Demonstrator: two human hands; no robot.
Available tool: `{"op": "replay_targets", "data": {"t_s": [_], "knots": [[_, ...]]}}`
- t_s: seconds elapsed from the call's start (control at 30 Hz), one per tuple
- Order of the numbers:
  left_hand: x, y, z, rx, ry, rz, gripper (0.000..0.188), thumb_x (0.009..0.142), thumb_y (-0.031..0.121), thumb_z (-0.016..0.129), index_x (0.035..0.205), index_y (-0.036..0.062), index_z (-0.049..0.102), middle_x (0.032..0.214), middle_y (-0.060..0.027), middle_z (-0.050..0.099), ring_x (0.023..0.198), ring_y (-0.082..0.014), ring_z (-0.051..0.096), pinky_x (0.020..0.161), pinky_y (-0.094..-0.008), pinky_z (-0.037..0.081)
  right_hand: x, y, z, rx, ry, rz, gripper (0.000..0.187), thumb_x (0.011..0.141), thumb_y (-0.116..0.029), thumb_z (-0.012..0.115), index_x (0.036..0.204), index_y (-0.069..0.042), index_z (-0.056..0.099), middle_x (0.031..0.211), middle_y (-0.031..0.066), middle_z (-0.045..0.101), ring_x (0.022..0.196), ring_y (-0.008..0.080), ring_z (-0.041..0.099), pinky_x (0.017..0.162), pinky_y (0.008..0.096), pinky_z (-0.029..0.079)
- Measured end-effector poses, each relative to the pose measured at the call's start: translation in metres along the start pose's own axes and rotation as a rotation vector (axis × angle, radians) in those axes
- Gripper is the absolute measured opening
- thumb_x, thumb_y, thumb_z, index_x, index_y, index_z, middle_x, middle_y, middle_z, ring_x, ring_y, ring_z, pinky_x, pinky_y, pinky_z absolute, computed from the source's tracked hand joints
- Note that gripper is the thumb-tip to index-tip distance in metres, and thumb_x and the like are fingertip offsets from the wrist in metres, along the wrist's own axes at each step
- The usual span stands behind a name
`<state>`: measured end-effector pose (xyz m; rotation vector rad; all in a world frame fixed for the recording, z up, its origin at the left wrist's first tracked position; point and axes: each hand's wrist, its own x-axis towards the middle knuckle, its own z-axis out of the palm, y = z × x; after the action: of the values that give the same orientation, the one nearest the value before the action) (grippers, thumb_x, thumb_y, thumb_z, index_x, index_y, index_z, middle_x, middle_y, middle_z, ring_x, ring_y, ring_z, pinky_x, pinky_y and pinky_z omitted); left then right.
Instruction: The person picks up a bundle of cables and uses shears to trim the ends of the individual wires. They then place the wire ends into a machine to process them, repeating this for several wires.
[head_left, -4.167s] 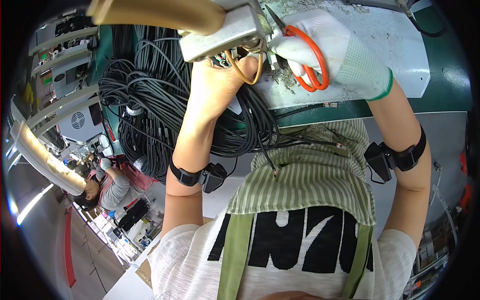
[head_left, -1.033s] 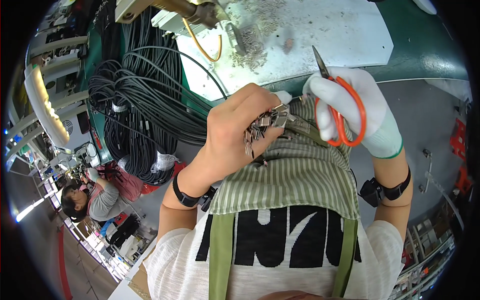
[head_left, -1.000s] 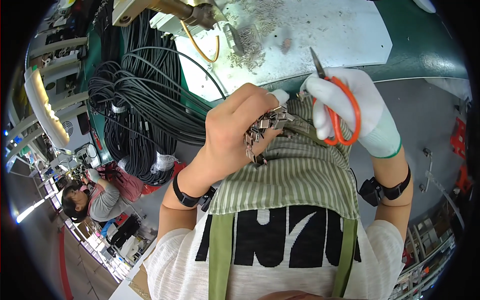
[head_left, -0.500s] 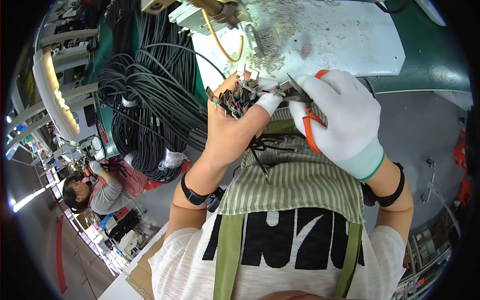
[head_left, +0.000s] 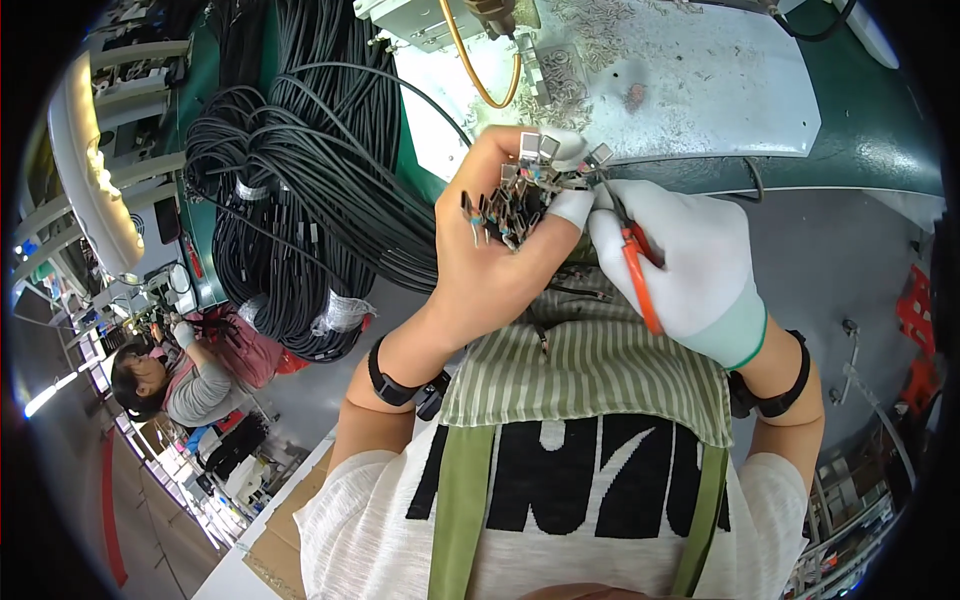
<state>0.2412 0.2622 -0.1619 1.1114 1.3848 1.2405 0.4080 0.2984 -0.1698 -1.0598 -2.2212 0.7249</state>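
My left hand [head_left: 490, 250], with white covers on the thumb and a fingertip, is closed around a bunch of black cable ends with small metal connectors [head_left: 515, 200]. Coloured wires show behind the metal shells. My right hand [head_left: 680, 260], in a white glove with a green cuff, grips orange-handled cutting pliers [head_left: 640, 280]. Their dark jaws meet one connector beside my left thumb; the tips are partly hidden. Stripped cable ends [head_left: 585, 292] hang below my left hand, over the striped apron [head_left: 590, 370].
A large coil of black cables [head_left: 290, 200] hangs over the green bench edge at left. Ahead lies a white board [head_left: 710, 90] strewn with metal scraps, with a machine [head_left: 420, 25] at its corner. A co-worker [head_left: 180, 370] sits far left.
Both hands have shifted slightly. The pliers' jaws and handles have come together at the connector. The bunch of connectors has turned a little in my left hand.
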Motion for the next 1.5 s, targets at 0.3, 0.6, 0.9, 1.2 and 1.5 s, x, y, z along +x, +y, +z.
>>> {"op": "replay_targets", "data": {"t_s": [0.3, 0.6, 0.9, 1.2, 1.5], "knots": [[0.002, -0.005, -0.007, 0.287, -0.185, 0.261, 0.026, 0.074, -0.002, 0.063, 0.098, -0.0013, 0.055, 0.083, -0.0022, 0.062, 0.070, -0.0042, 0.054, 0.063, -0.0192, 0.044, 0.000, -0.002, -0.020, 0.375, -0.240, 0.229, 0.012, 0.083, -0.014, 0.064, 0.085, -0.002, 0.061, 0.060, 0.0097, 0.053, 0.049, 0.0207, 0.049, 0.048, 0.0304, 0.040], [0.001, -0.005, 0.004, 0.195, -0.084, -0.046, 0.022, 0.073, 0.000, 0.067, 0.090, 0.0004, 0.053, 0.070, 0.0022, 0.059, 0.061, -0.0016, 0.048, 0.055, -0.0189, 0.041, -0.003, 0.003, -0.011, -0.026, -0.040, 0.086, 0.021, 0.083, -0.022, 0.064, 0.075, -0.004, 0.056, 0.059, 0.0121, 0.053, 0.051, 0.0294, 0.057, 0.048, 0.0357, 0.042], [0.000, -0.007, -0.006, 0.056, 0.012, -0.140, 0.015, 0.078, 0.002, 0.068, 0.087, -0.0004, 0.056, 0.065, 0.0016, 0.056, 0.057, -0.0031, 0.047, 0.051, -0.0195, 0.037, 0.010, 0.012, -0.016, 0.330, -0.442, 0.204, 0.016, 0.087, -0.017, 0.061, 0.092, -0.002, 0.064, 0.053, 0.0042, 0.047, 0.048, 0.0102, 0.053, 0.047, 0.0280, 0.039], [0.029, -0.026, -0.046, -0.377, 0.069, -0.403, 0.007, 0.084, 0.006, 0.064, 0.088, 0.0006, 0.061, 0.061, 0.0021, 0.049, 0.050, -0.0070, 0.042, 0.046, -0.0238, 0.034, 0.032, 0.028, -0.007, 0.635, -0.304, 0.442, 0.025, 0.093, -0.024, 0.055, 0.095, -0.002, 0.066, 0.053, -0.0022, 0.051, 0.048, 0.0058, 0.052, 0.043, 0.0228, 0.037], [0.091, -0.029, -0.050, -0.262, -0.055, -0.342, 0.011, 0.081, 0.008, 0.065, 0.077, 0.0026, 0.057, 0.060, -0.0001, 0.049, 0.050, -0.0082, 0.042, 0.046, -0.0252, 0.035, 0.103, 0.056, 0.019, 0.799, -0.334, 0.422, 0.028, 0.091, -0.026, 0.058, 0.078, -0.001, 0.060, 0.056, 0.0018, 0.054, 0.049, 0.0091, 0.054, 0.044, 0.0231, 0.041]]}}
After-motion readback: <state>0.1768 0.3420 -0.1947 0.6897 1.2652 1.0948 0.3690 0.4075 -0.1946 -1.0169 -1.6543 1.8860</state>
